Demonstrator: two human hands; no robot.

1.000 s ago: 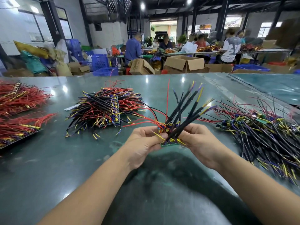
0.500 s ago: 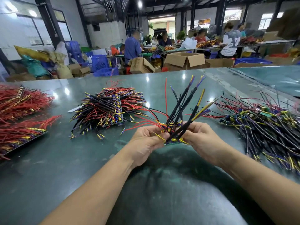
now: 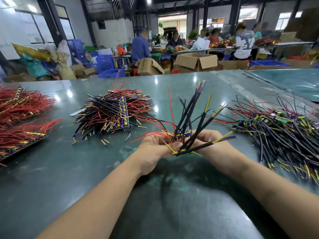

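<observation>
Green workshop table (image 3: 69, 169), mid-shift: my left hand (image 3: 155, 147) and right hand (image 3: 213, 144) grip the wired board (image 3: 180, 134) between them, just above the tabletop. Its black leads have fanned wider than a second ago, which suggests I am separating them.

wired board (image 3: 183, 135) above bench (image 3: 51, 169) middle, board stack (image 3: 112, 112) behind-left, loose pile (image 3: 284, 133) at right edge, two heaps (image 3: 20, 104) at left edge

Wire stack (image 3: 110, 114) left, heap (image 3: 284, 135) right; tabletop (image 3: 77, 169) free between.
</observation>
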